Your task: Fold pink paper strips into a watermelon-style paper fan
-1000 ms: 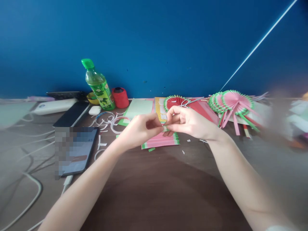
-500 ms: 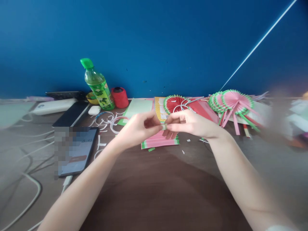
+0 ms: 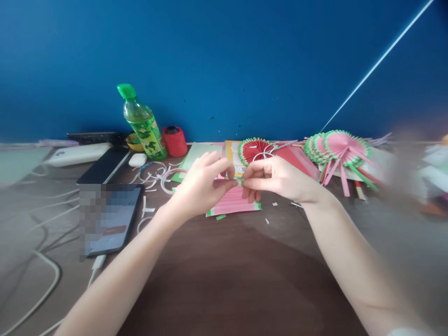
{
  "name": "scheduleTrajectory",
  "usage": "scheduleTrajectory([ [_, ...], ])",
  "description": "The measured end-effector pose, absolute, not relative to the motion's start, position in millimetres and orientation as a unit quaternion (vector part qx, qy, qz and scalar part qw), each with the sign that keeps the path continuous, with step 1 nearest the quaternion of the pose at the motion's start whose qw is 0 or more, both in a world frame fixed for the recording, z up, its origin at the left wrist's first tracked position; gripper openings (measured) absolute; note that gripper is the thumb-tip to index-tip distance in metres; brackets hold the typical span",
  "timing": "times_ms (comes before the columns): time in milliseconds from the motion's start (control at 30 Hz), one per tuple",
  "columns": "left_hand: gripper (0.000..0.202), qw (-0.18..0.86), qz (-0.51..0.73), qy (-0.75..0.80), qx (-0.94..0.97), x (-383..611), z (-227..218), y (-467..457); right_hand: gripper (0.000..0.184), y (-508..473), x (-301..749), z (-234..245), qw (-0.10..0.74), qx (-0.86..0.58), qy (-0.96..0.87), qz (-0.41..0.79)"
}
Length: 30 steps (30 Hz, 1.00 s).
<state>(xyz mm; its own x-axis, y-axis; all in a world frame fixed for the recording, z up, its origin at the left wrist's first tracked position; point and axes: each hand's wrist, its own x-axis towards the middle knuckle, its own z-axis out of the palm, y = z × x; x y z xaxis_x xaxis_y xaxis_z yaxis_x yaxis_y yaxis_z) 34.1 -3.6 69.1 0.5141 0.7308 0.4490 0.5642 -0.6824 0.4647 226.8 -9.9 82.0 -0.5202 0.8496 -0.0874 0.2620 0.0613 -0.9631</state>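
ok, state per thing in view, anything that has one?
left hand: pinching the paper piece
right hand: pinching its other end
paper piece: folded small, held in the air
green bottle: upright, capped
red thread spool: upright
phone: screen lit, cable plugged in
pleated pink sheet: lying flat, pleats closed
red paper fan: spread open
pink paper fans: spread open, overlapping

Bottle (image 3: 143, 123): green cap, green leaf-print label.
Thread spool (image 3: 174, 141), just right of bottle: red.
Pleated sheet (image 3: 234, 201), right of bottle and nearer the camera: pink stripes, green-and-white ends.
Round fan (image 3: 252, 150), right of bottle: red, green-white rim.
Stacked fans (image 3: 345, 147), far right of bottle: pink (green rims).
Paper scrap (image 3: 239, 183): pale green.
Wall (image 3: 224, 60): blue.
Table (image 3: 224, 275): dark brown.
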Motion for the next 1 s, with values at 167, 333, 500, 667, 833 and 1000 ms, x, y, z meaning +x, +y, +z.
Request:
scheduleTrajectory([
  [167, 0.006, 0.157, 0.301, 0.398, 0.852, 39.0, 71.6, -11.0, 0.016, -7.9, 228.8, 81.5, 0.269, -0.419, -0.672, 0.548],
  [333, 0.007, 0.185, 0.299, 0.415, 0.839, 39.7, 72.7, -11.9, 0.012, -8.0, 227.9, 81.4, 0.274, -0.423, -0.667, 0.548],
  [500, 0.006, 0.204, 0.311, 0.418, 0.828, 42.4, 73.9, -13.8, 0.003, -9.4, 225.2, 82.1, 0.29, -0.428, -0.672, 0.53],
  [667, 0.01, 0.245, 0.301, 0.427, 0.817, 44.1, 75.5, -14.3, 0.006, -12.6, 223.2, 82.0, 0.293, -0.447, -0.684, 0.497],
  [833, 0.014, 0.258, 0.287, 0.444, 0.809, 43.9, 74.9, -13.2, 0.008, -16.1, 222.3, 79.7, 0.292, -0.457, -0.713, 0.444],
  [1000, 0.015, 0.247, 0.286, 0.448, 0.81, 44.3, 73.5, -12.9, 0.005, -17.3, 220.8, 77.4, 0.294, -0.463, -0.729, 0.41],
])
